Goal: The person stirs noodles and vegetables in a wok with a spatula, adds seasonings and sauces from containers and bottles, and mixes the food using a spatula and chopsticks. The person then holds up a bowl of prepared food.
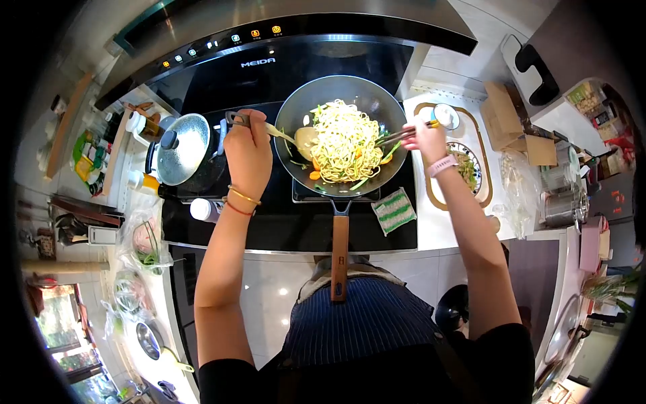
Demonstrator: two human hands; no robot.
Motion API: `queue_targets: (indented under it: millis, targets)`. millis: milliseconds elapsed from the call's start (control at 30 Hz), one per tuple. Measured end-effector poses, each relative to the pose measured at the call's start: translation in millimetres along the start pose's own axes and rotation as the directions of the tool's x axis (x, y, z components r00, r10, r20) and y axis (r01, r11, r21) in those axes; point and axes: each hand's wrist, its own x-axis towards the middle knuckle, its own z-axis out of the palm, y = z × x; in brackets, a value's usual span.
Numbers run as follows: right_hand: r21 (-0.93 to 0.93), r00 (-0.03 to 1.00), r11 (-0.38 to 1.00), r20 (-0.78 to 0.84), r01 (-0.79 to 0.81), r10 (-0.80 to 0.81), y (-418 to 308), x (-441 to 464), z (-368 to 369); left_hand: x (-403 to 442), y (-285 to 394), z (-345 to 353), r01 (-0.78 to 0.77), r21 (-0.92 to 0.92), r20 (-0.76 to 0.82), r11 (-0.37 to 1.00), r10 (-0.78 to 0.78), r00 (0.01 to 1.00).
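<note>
A deep wok (296,101) sits on the stove, its wooden handle (340,259) pointing toward my body. Inside lies a heap of noodles (346,138) mixed with green strips and orange carrot pieces (315,175). My left hand (247,148) is closed round the handle of a pale spatula (306,143), whose broad head rests against the left side of the noodles. From the right, my right hand (427,140) grips dark chopsticks (397,137), their tips at the noodles' right edge.
Left of the wok stands a lidded pan (182,149), with a white-capped bottle (205,210) nearer me. A green-and-white striped cloth (394,211) lies by the wok handle. At right, a tray (431,188) bears a patterned plate (479,176) of food and a small bowl (446,116).
</note>
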Motion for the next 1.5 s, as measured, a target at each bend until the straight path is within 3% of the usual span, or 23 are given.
queue_targets:
  millis: [67, 100, 200, 467, 533, 600, 667, 700, 733, 800, 867, 900, 933, 967, 1067, 1200, 1267, 1300, 1333, 1400, 1500]
  targets:
    - [0.287, 0.997, 0.955, 0.050, -0.074, 0.062, 21, 5, 17, 0, 0, 9, 0.074, -0.094, -0.022, 0.993, -0.076, 0.997]
    - [0.328, 0.995, 0.941, 0.076, -0.087, 0.065, 29, 6, 28, -1, 2, 12, 0.148, -0.187, -0.038, 0.971, -0.157, 0.987]
    - [0.414, 0.990, 0.902, 0.112, -0.123, 0.084, 19, -6, 55, -4, 14, 11, 0.153, -0.327, -0.101, 0.932, -0.195, 0.976]
    - [0.631, 0.959, 0.772, 0.259, -0.076, -0.117, -34, -12, 32, 8, 80, -43, 0.020, -0.206, -0.173, 0.978, -0.056, 0.983]
    - [0.489, 0.973, 0.872, 0.208, -0.017, -0.097, -40, -11, 4, 10, 80, -48, -0.008, -0.200, -0.196, 0.980, -0.032, 0.980]
    - [0.096, 0.988, 0.991, 0.118, 0.092, -0.103, -45, -8, -28, 13, 76, -53, 0.016, -0.188, -0.232, 0.982, -0.060, 0.971]
    - [0.027, 0.982, 0.988, 0.110, 0.153, -0.155, -51, -31, -41, 11, 67, -59, -0.029, -0.188, -0.230, 0.982, -0.015, 0.973]
    - [-0.173, 0.898, 0.896, 0.253, 0.409, -0.361, -58, -51, -43, 10, 64, -58, -0.018, -0.162, -0.237, 0.987, -0.021, 0.971]
    - [-0.317, 0.756, 0.700, 0.427, 0.639, -0.497, -59, -68, -41, 8, 60, -54, -0.013, -0.163, -0.234, 0.986, -0.026, 0.972]
    - [-0.056, 0.395, 0.468, 0.628, 0.882, -0.670, -28, -84, -15, 6, 52, -47, 0.028, -0.090, -0.213, 0.996, -0.046, 0.976]
    - [-0.110, 0.253, 0.312, 0.849, 0.944, -0.464, -6, -100, 15, 6, 52, -37, 0.058, -0.086, -0.198, 0.995, -0.074, 0.977]
    - [-0.182, 0.244, 0.193, 0.896, 0.964, -0.370, 6, -94, 28, 5, 47, -32, 0.052, -0.060, -0.181, 0.997, -0.062, 0.981]
    - [-0.237, 0.246, 0.068, 0.931, 0.969, -0.269, 17, -86, 39, 4, 42, -28, 0.048, -0.032, -0.163, 0.998, -0.052, 0.985]
    - [-0.257, 0.252, 0.025, 0.920, 0.966, -0.300, 16, -76, 46, 3, 35, -26, 0.053, -0.037, -0.149, 0.998, -0.058, 0.987]
    - [-0.360, 0.385, 0.138, 0.838, 0.923, -0.387, -5, -48, 40, -4, 31, -24, 0.089, -0.010, -0.118, 0.996, -0.089, 0.989]
    - [-0.359, 0.402, 0.202, 0.664, 0.911, -0.631, -22, -1, 16, -10, 2, -11, -0.023, 0.046, -0.119, 0.999, 0.029, 0.992]
    - [-0.447, 0.522, 0.289, 0.596, 0.847, -0.610, -30, 14, 7, -11, -2, -3, 0.006, 0.014, -0.106, 1.000, -0.004, 0.994]
    - [-0.413, 0.588, 0.419, 0.539, 0.809, -0.604, -27, 24, 6, -10, 2, 1, 0.077, -0.034, -0.089, 0.996, -0.080, 0.993]
    - [-0.351, 0.672, 0.579, 0.484, 0.736, -0.561, -25, 30, 7, -9, 5, 5, 0.148, -0.082, -0.067, 0.986, -0.153, 0.986]
    - [-0.091, 0.895, 0.940, 0.348, 0.328, -0.278, -14, 34, 15, -3, 2, 18, 0.057, -0.046, -0.123, 0.997, -0.062, 0.990]
    - [0.239, 0.944, 0.971, 0.325, -0.019, -0.061, 1, 37, 27, 0, 10, 28, 0.150, -0.221, -0.114, 0.964, -0.178, 0.977]
